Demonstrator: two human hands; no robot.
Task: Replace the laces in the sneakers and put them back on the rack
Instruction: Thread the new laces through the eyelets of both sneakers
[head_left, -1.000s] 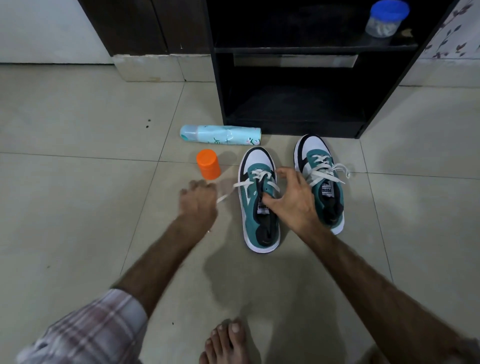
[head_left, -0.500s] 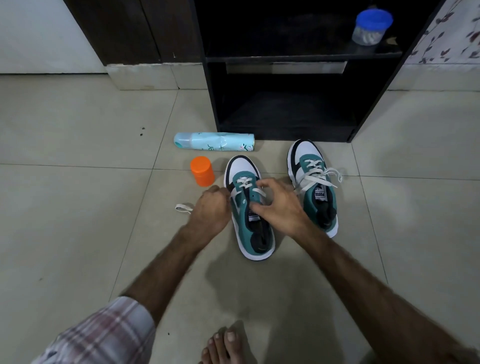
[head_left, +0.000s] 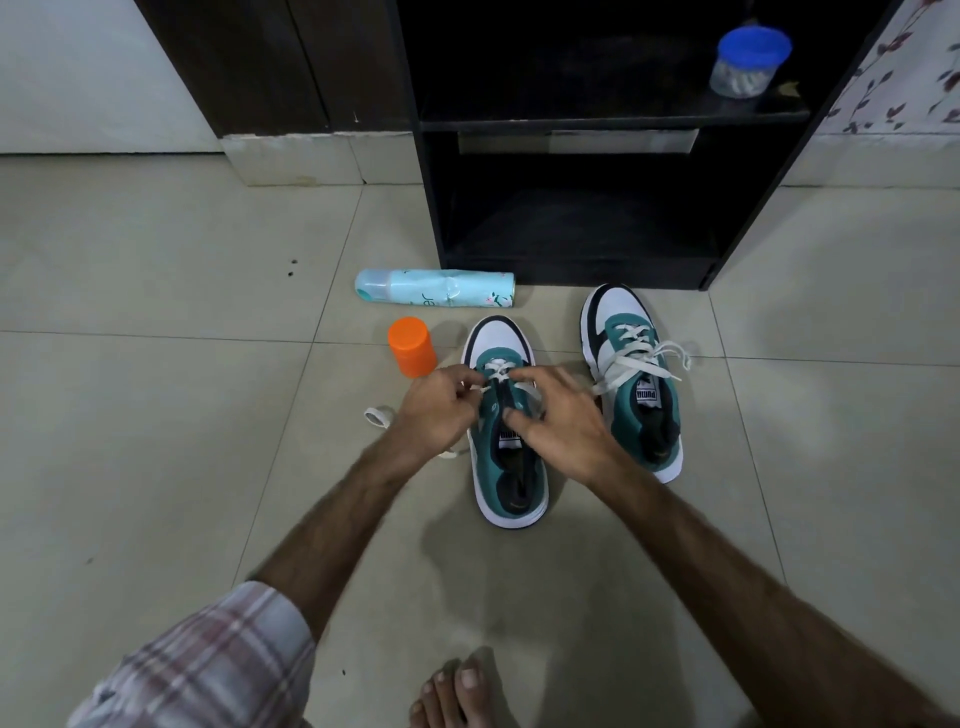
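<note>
Left sneaker (head_left: 506, 436) on floor before rack (head_left: 571, 218), half-laced. Left hand (head_left: 439, 410) grip pinched on white lace (head_left: 498, 370); right hand (head_left: 558, 415) fingers loosely spread over tongue, gripping nothing. Lace soft, limp, light: pinch near tip.

Floor clutter — spray can (head_left: 435, 286), orange cap (head_left: 412, 346); blue-lidded jar (head_left: 747, 62).

We see both hands over the left sneaker (head_left: 506, 457) on the tiled floor (head_left: 156, 415): the left hand (head_left: 436, 415) pinches its white lace (head_left: 498, 370), the right hand (head_left: 563, 423) rests on the tongue. The laced right sneaker (head_left: 631, 374) stands beside it, before the black rack (head_left: 587, 156).
</note>
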